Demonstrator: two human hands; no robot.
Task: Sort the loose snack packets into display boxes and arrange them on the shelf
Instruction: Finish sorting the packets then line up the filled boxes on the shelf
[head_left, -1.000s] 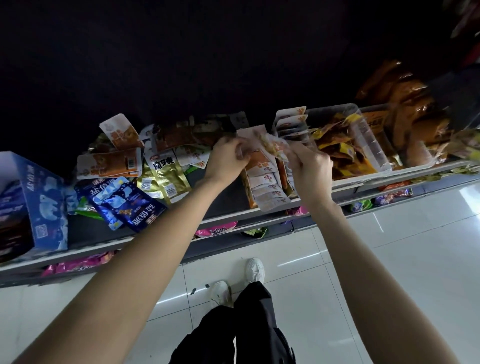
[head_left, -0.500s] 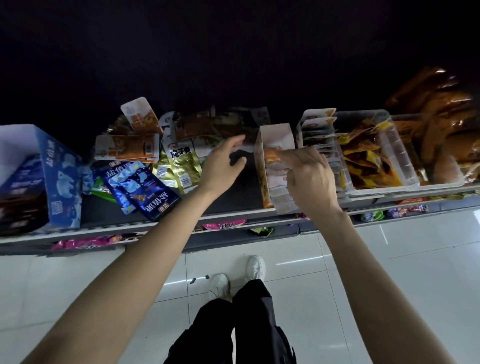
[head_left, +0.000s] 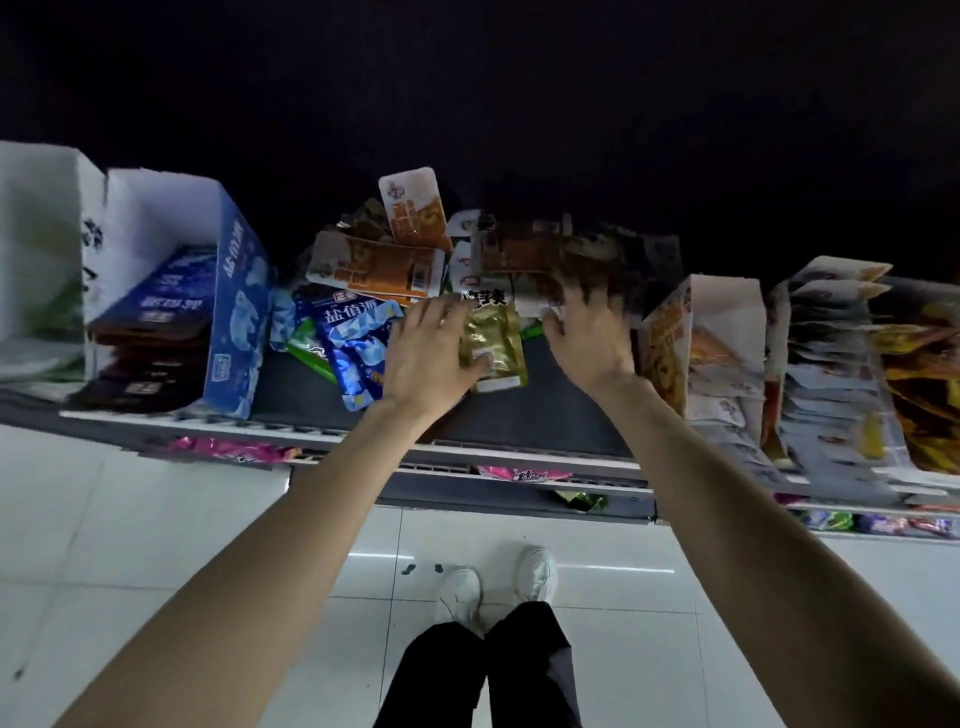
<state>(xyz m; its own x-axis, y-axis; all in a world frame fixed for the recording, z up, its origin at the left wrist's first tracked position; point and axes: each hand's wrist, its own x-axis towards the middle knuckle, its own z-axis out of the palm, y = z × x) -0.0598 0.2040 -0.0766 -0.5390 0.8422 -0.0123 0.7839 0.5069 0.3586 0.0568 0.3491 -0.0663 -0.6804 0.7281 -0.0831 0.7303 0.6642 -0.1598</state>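
left hand (head_left: 426, 353): fingers pretty much straight and spread, lying flat over the pile; thumb tip touching the gold packet (head_left: 493, 338); not holding anything
right hand (head_left: 587, 332): reaching into the back of the pile, fingers spread and bent a bit at the tips over blurry brown-and-white packets (head_left: 524, 249); can't tell if it's actually got hold of one, too smeared
loose pile: on the dark shelf (head_left: 545, 415) between the two boxes; blue packet (head_left: 353, 338) just left of the left hand, orange-and-white packets (head_left: 384, 265) behind it, one standing up at the back
blue display box (head_left: 234, 317): far left of the shelf, open top, dark packets stacked inside
orange-and-white display box (head_left: 696, 338): just right of the right wrist, packets lined up inside; more filled boxes further right
lower shelf: pink packets (head_left: 519, 474) poking out under the edge
floor: white tiles, white shoes (head_left: 496, 579) and black trousers below
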